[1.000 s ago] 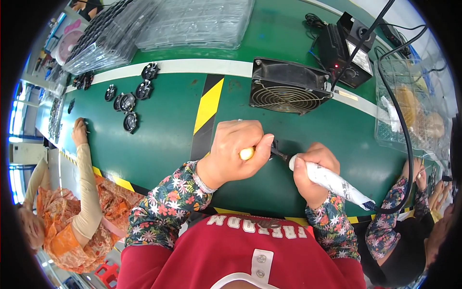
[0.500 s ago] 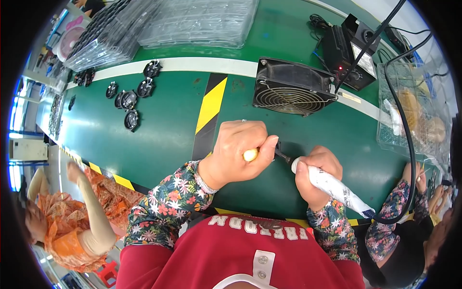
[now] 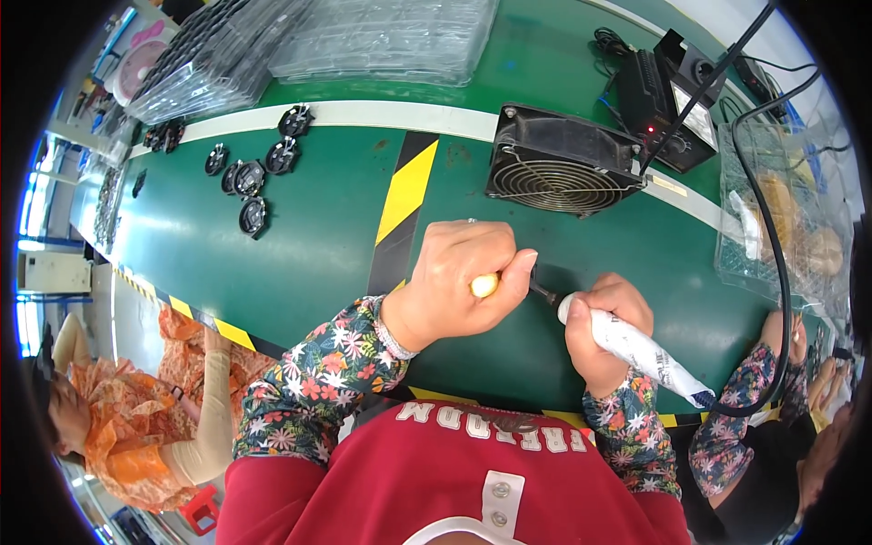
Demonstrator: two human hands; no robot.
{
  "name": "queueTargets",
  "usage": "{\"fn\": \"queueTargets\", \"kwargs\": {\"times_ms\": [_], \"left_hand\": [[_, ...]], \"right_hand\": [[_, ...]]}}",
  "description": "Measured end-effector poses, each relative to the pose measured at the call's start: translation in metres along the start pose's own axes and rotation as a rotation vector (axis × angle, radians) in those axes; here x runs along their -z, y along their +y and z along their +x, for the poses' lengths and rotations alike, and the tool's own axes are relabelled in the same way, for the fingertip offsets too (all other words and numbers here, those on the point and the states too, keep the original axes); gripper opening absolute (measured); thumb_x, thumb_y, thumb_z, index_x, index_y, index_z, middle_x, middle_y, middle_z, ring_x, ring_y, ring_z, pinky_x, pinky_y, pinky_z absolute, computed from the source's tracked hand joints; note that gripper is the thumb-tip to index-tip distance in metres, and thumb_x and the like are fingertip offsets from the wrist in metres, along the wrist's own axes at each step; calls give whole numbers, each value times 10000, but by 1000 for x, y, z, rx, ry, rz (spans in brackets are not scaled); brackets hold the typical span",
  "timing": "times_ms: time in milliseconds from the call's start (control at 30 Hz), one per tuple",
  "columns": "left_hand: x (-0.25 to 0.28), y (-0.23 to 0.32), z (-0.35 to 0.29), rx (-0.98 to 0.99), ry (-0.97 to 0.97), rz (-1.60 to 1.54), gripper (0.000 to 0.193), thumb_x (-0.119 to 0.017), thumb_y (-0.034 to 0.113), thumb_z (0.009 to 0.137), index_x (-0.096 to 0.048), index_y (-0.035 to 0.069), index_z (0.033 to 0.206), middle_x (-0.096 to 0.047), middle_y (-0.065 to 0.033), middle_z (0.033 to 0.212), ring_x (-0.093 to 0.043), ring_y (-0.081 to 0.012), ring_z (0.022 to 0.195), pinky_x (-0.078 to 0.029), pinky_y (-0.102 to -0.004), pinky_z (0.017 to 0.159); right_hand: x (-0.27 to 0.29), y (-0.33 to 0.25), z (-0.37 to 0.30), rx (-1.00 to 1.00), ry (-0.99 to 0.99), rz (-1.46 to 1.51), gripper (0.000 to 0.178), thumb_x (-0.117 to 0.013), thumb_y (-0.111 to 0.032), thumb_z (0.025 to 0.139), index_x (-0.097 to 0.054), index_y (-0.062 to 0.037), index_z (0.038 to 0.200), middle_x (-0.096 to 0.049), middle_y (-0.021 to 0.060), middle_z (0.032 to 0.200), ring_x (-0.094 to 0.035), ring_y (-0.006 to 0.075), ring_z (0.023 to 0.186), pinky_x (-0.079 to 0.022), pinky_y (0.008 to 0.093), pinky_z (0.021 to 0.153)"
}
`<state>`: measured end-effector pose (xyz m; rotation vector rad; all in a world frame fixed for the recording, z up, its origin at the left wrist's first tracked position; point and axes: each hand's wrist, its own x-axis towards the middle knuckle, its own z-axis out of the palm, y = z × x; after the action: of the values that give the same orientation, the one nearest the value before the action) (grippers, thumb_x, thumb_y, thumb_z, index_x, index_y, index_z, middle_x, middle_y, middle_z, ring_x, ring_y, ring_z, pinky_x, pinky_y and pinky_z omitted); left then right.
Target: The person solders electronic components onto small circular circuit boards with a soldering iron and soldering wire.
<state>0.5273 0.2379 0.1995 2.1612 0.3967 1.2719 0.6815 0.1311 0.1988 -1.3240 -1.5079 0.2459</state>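
My left hand (image 3: 454,277) is closed in a fist, thumb pressed against the fingers. From it pokes the rounded yellow end (image 3: 484,285) of something whose kind I cannot make out. To its right, my right hand (image 3: 607,331) grips a soldering iron (image 3: 647,357) with a white-wrapped handle. The iron's dark metal shaft points toward the left fist, and its tip is lost behind the left thumb. A black cable (image 3: 774,272) runs off the handle's rear end. Whatever lies at the tip is hidden.
A black fan (image 3: 565,163) stands just beyond my hands. Behind it at right is a black power unit (image 3: 668,113) with a red light. Several round black parts (image 3: 254,216) lie at left, below stacked clear trays (image 3: 381,41). People sit on both sides.
Both hands keep their grips and stay nearly in place; the whole view has shifted slightly. The person at left has lowered a raised forearm toward the table edge.
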Motion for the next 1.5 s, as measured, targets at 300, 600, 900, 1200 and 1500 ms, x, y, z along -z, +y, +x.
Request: {"fn": "queueTargets", "kwargs": {"times_ms": [300,600,900,1200,1500], "left_hand": [[2,3,0,-42,79,73,263,-599,32,729,-413,67,545,-407,-62,507,-432,-237,402,-325,-344,386],[-4,3,-7,-54,162,46,275,-597,96,732,-388,71,555,-392,-64,509,-443,-267,431,-344,-363,391],[-4,3,-5,-48,165,42,276,-597,105,731,-391,65,551,-403,-64,508,-452,-267,436,-344,-360,392],[3,3,0,-7,122,-8,273,-602,51,745,-416,66,545,-413,-66,495,-460,-251,422,-351,-348,397],[2,1,-1,57,55,-42,293,-574,-41,721,-370,38,526,-414,-73,483,-412,-226,387,-301,-316,383]], "right_hand": [[-6,1,-4,6,23,-36,122,-590,-29,755,-478,-25,706,-474,69,647,-423,173,577,-352,300,540],[-7,-4,-15,-165,-4,61,111,-512,-14,816,-428,-13,744,-442,62,712,-405,151,681,-356,276,619],[-7,-3,-12,-180,39,25,112,-516,-9,807,-428,-13,739,-439,58,721,-398,142,679,-352,271,624],[-8,-3,-4,-93,59,85,135,-612,-62,774,-499,-12,720,-484,77,644,-457,174,574,-361,291,528],[-4,1,-6,-153,114,137,118,-612,-16,730,-507,-18,677,-521,75,591,-470,163,496,-367,279,466]]}}
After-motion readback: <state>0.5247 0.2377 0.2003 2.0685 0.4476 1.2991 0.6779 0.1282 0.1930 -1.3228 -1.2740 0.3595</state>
